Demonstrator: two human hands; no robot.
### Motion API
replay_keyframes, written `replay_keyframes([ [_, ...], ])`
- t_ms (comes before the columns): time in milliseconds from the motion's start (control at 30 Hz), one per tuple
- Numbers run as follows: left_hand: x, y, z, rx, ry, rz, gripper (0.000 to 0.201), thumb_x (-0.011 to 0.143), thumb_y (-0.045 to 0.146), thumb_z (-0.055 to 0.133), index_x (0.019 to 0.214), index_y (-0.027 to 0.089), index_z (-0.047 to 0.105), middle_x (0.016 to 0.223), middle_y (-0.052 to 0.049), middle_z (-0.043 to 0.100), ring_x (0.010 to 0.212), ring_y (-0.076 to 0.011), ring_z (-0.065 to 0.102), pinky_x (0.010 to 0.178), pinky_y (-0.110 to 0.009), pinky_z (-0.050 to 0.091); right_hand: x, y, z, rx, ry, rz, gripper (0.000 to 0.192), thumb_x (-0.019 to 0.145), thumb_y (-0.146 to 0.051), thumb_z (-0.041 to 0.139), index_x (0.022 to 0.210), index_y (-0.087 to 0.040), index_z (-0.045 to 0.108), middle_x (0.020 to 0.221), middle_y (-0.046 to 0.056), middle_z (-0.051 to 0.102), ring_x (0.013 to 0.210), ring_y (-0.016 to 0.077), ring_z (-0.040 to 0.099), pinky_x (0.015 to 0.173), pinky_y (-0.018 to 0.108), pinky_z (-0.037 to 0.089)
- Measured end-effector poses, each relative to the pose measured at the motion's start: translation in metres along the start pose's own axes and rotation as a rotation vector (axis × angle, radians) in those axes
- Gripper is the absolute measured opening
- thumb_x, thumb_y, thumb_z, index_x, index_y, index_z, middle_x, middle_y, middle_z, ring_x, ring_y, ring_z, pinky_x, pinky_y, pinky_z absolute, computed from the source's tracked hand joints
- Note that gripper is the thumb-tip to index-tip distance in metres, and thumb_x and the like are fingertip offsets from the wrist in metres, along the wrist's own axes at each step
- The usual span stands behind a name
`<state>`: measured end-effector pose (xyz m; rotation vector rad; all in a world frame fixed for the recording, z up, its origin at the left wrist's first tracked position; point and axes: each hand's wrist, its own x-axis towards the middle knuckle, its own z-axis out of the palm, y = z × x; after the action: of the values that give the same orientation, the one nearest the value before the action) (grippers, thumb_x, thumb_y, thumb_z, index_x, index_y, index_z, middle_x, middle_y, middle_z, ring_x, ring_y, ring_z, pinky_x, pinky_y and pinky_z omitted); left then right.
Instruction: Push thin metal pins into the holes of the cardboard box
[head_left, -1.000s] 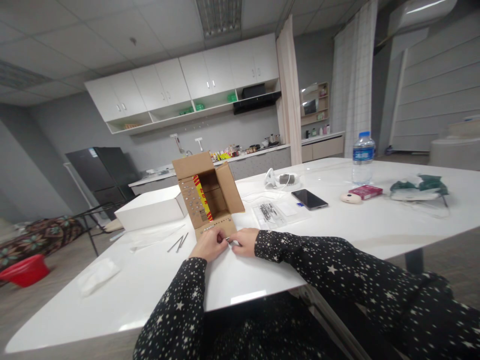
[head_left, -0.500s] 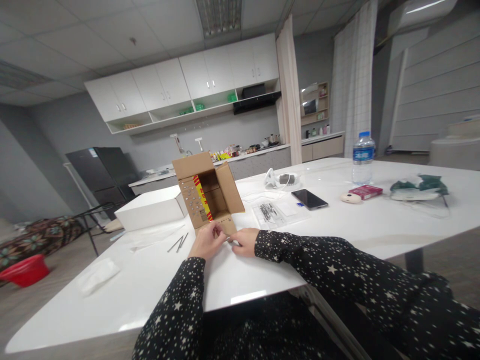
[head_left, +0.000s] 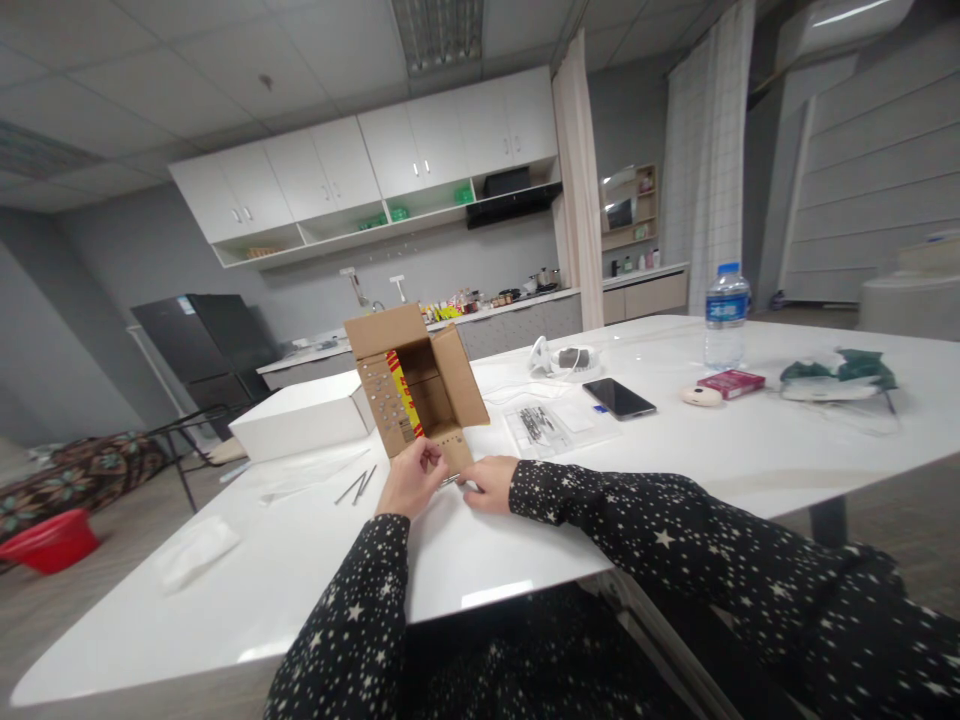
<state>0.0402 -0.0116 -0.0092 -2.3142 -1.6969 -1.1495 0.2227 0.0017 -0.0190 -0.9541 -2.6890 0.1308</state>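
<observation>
My left hand (head_left: 409, 482) is closed in a pinch in front of an open cardboard box (head_left: 386, 402) with red and yellow tape. What its fingertips hold, if anything, is too small to make out. Just to its right, my right hand (head_left: 491, 484) rests low over the table with bent fingers closed on one end of a thin metal rod (head_left: 449, 480). The rod's other end points towards my left hand. Several similar thin metal rods (head_left: 362, 486) lie on the table left of my left hand.
The white table (head_left: 495, 560) also bears a white box (head_left: 300, 418), a crumpled white tissue-like piece (head_left: 199, 552), a clear plastic bag (head_left: 555, 428), a phone (head_left: 619, 398), a white cabled device (head_left: 576, 362), a water bottle (head_left: 725, 318) and a red packet (head_left: 731, 383).
My left hand has drawn slightly left, away from my right hand, so more of the metal rod shows between them. My right hand and the cardboard box have stayed put.
</observation>
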Motion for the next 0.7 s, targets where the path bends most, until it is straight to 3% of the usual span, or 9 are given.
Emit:
replay_keyframes([
  [233, 0.0005, -0.0028, -0.0008, 0.033, 0.084, 0.005, 0.01, 0.074, 0.028, 0.051, 0.079, 0.019, 0.049, 0.07, 0.002, 0.056, 0.058, -0.0092, 0.047, 0.059, -0.022, 0.039, 0.0, 0.002, 0.0028, -0.006, 0.006, 0.008, 0.036, 0.08, -0.034, 0.044, 0.109, -0.023, 0.063, 0.093, 0.007, 0.069, 0.087, 0.0229, 0.064, 0.069, 0.029, 0.045],
  [700, 0.0001, -0.0034, 0.0025, 0.1, -0.067, 0.082, 0.004, 0.073, 0.021, 0.048, 0.077, 0.02, 0.047, 0.068, 0.003, 0.054, 0.059, -0.0102, 0.047, 0.059, -0.022, 0.036, 0.0012, 0.0, 0.0005, 0.006, -0.013, 0.013, 0.037, 0.078, -0.033, 0.047, 0.11, -0.023, 0.062, 0.09, 0.007, 0.07, 0.087, 0.023, 0.064, 0.071, 0.029, 0.045],
])
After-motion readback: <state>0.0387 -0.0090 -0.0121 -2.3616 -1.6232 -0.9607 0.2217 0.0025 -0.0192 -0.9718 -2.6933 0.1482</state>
